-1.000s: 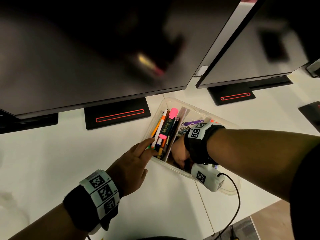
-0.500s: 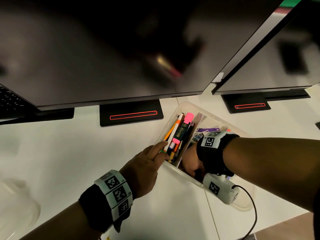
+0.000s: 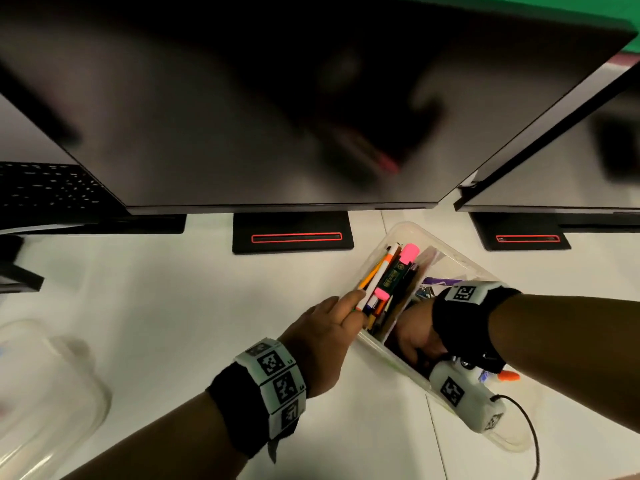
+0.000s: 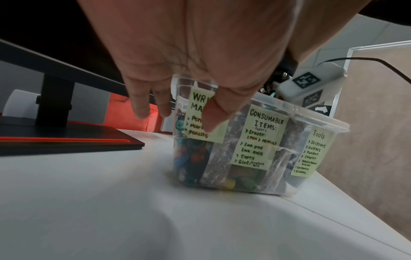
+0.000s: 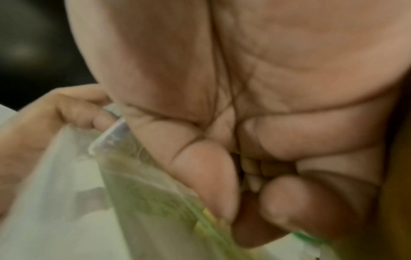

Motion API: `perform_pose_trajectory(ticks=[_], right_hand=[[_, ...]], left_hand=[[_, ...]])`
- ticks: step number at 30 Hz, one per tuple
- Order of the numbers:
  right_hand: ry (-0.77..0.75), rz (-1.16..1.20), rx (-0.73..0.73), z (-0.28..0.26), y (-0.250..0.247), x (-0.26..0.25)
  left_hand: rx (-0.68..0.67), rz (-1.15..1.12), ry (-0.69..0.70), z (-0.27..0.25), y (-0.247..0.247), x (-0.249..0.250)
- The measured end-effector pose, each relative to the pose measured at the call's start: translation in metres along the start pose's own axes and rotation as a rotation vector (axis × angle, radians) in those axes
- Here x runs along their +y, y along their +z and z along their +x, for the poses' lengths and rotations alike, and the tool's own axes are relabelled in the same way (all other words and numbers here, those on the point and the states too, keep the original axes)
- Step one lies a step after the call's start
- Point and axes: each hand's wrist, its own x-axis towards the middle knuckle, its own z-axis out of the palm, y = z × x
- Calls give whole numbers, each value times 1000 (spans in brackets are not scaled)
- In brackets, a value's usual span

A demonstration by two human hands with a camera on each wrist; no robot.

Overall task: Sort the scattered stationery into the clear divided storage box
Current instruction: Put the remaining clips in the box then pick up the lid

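The clear divided plastic storage box [image 3: 446, 258] sits at four o'clock on the white desk [image 3: 156, 306]. The left hand [image 3: 322, 337], fingers relaxed, steadies its rim; the right hand [image 3: 414, 336] curls inside, contents hidden. Best keep bracing.

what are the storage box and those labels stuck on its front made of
The storage box looks like clear, slightly glossy thin plastic: its contents show through the walls and the rim is moulded with rounded corners. The labels look like matte pale yellow paper, probably sticky notes, with handwritten ink headings such as "Consumable items" and "Tools".
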Motion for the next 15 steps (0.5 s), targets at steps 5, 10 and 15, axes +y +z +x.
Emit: perform_pose_trajectory(ticks=[5, 10, 15], right_hand=[[-28, 202, -92, 1, -1, 10], [-122, 247, -84, -14, 0, 15], [-228, 349, 38, -30, 13, 28]], left_hand=[[-13, 67, -14, -1, -3, 5], [-53, 106, -48, -2, -4, 7], [-92, 145, -78, -1, -10, 15]])
